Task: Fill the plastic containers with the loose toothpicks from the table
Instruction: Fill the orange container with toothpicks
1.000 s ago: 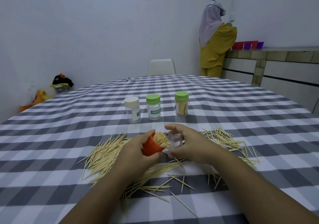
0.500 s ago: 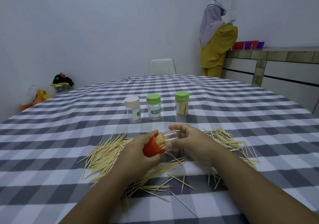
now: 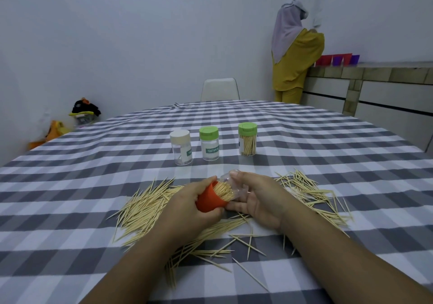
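My left hand (image 3: 187, 205) grips an orange cap (image 3: 208, 201) packed with a bundle of toothpicks (image 3: 223, 190). My right hand (image 3: 257, 200) holds a clear plastic container (image 3: 236, 186) on its side, its mouth over the toothpick tips. Loose toothpicks (image 3: 145, 207) lie spread on the checked tablecloth (image 3: 70, 210) left of my hands, with another pile (image 3: 307, 191) to the right and more below my wrists. Farther back stand three containers: a white-capped one (image 3: 181, 147), a green-capped one (image 3: 209, 143), and a green-capped one holding toothpicks (image 3: 247, 139).
A white chair (image 3: 219, 89) stands at the table's far side. A person in yellow (image 3: 296, 52) stands at a counter (image 3: 375, 78) at the back right. Toys and bags (image 3: 79, 113) lie on the floor at the left wall.
My right hand has tipped the clear container and slid it closer over the toothpick bundle in the orange cap. Both hands stayed above the same spot.
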`<control>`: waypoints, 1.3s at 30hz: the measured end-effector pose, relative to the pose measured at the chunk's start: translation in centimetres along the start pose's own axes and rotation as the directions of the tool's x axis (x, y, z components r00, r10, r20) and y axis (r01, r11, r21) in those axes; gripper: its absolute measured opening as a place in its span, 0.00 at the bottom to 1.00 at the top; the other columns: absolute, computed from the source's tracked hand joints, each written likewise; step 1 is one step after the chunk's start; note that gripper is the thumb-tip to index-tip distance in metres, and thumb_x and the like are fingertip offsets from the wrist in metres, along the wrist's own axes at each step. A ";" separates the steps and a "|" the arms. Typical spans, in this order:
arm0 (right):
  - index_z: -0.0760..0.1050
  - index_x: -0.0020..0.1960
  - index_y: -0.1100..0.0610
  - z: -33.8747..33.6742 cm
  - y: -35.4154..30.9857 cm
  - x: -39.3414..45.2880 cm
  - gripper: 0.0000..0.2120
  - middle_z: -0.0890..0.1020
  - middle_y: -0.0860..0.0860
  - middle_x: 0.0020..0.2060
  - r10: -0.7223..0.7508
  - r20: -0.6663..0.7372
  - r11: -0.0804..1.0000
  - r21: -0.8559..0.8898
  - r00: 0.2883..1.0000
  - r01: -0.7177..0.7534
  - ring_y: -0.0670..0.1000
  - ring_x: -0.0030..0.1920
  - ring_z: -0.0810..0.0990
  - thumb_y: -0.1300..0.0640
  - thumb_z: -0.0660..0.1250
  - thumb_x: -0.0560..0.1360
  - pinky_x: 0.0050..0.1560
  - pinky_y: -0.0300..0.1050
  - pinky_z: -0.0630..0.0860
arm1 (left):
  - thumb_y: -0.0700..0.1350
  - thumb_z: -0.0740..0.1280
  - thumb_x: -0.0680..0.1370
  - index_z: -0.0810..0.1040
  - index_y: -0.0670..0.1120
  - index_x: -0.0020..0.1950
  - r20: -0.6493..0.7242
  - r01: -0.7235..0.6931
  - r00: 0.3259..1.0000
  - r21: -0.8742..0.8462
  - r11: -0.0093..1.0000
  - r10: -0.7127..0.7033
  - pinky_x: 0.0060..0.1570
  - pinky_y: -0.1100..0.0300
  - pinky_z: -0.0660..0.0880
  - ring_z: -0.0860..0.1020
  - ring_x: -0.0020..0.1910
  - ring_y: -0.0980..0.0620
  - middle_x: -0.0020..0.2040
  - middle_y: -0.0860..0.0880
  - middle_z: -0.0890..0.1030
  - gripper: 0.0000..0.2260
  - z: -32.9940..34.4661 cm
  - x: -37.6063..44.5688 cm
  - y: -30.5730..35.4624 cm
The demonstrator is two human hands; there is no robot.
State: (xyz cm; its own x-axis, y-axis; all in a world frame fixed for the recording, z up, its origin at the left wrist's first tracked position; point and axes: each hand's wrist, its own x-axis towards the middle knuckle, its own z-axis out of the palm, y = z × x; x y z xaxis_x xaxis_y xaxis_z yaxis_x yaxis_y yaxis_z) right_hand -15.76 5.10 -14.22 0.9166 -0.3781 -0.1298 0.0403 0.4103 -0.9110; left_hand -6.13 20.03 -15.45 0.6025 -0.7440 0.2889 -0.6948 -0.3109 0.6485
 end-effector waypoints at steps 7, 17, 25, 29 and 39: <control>0.75 0.59 0.62 -0.2 -0.1 -0.1 0.14 0.81 0.58 0.49 -0.029 0.033 0.999 -0.028 0.999 0.030 0.55 0.46 0.82 0.58 0.67 0.76 0.49 0.50 0.81 | 0.54 0.73 0.71 0.64 0.59 0.73 0.009 0.013 1.000 0.014 1.000 -0.014 0.46 0.71 0.70 0.72 0.52 0.60 0.58 0.59 0.72 0.32 0.0 0.0 0.1; 0.72 0.65 0.59 -0.3 0.0 -0.3 0.29 0.79 0.56 0.57 -0.134 0.071 0.979 -0.146 0.988 0.143 0.52 0.52 0.80 0.57 0.72 0.65 0.51 0.44 0.79 | 0.54 0.73 0.71 0.67 0.58 0.72 0.016 0.020 1.000 0.000 1.000 -0.020 0.42 0.72 0.69 0.73 0.49 0.64 0.57 0.58 0.74 0.31 -0.2 0.0 0.2; 0.74 0.63 0.49 -0.2 0.3 -0.3 0.30 0.76 0.54 0.62 -0.199 0.086 0.937 -0.275 0.976 0.215 0.56 0.58 0.79 0.54 0.76 0.62 0.52 0.47 0.80 | 0.54 0.73 0.71 0.70 0.60 0.68 0.017 0.013 1.000 -0.023 1.000 -0.013 0.41 0.72 0.69 0.74 0.47 0.64 0.54 0.59 0.76 0.27 -0.3 -0.1 0.5; 0.73 0.65 0.47 0.0 0.6 -0.3 0.30 0.75 0.51 0.63 -0.232 0.071 0.902 -0.359 0.970 0.242 0.56 0.57 0.78 0.52 0.76 0.65 0.48 0.41 0.79 | 0.55 0.73 0.71 0.70 0.61 0.68 0.021 0.008 1.000 -0.016 1.000 -0.007 0.42 0.72 0.69 0.74 0.48 0.64 0.55 0.58 0.76 0.26 -0.3 -0.1 0.5; 0.74 0.56 0.42 1.1 0.8 -0.6 0.21 0.78 0.42 0.57 -0.385 0.079 0.802 -0.465 0.919 0.376 0.46 0.58 0.78 0.56 0.76 0.68 0.59 0.48 0.78 | 0.53 0.74 0.70 0.71 0.66 0.59 0.058 0.021 0.998 -0.073 0.997 -0.017 0.45 0.69 0.72 0.76 0.50 0.59 0.52 0.61 0.77 0.21 -0.2 -0.1 0.6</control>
State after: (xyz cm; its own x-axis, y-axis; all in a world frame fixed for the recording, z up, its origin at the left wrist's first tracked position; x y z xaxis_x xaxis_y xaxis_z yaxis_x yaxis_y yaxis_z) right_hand -15.84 6.52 -14.41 0.8586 -0.4403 0.2624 0.1916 -0.1990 -0.9611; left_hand -6.52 20.03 -15.01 0.5903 -0.7718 0.2363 -0.6514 -0.2826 0.7042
